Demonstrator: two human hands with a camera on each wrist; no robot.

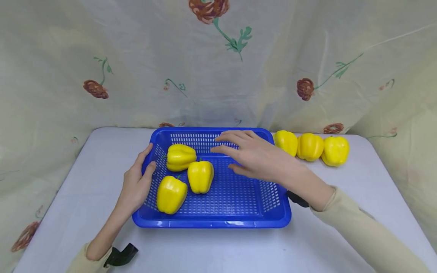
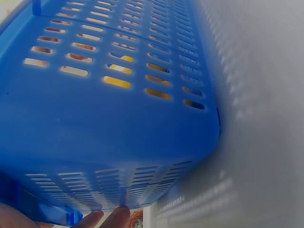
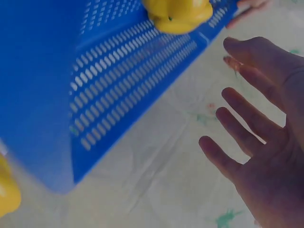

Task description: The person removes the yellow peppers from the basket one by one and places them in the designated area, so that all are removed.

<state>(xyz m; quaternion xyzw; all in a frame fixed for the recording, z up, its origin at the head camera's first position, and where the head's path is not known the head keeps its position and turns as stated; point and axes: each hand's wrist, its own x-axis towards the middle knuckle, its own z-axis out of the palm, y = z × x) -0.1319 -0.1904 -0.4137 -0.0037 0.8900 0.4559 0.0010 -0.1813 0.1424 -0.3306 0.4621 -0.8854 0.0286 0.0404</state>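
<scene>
We see the blue basket (image 1: 211, 223) just right of the left hand (image 1: 138, 184), which grips its rim. Inside, three yellow peppers (image 1: 200, 177) lie between the two hands. The right hand (image 1: 250, 154) hangs over the basket, fingers spread and loosely bent, holding nothing. To that hand's right, we find three more peppers (image 1: 310, 147) in a row on the white tabletop (image 1: 218, 250); beyond both hands, a flowered curtain (image 1: 211, 87).

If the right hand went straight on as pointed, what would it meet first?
Leftward, likely the glossy yellow bell pepper farthest back in the blue, slotted plastic basket, though the right hand might pass above; its height is unclear.
</scene>
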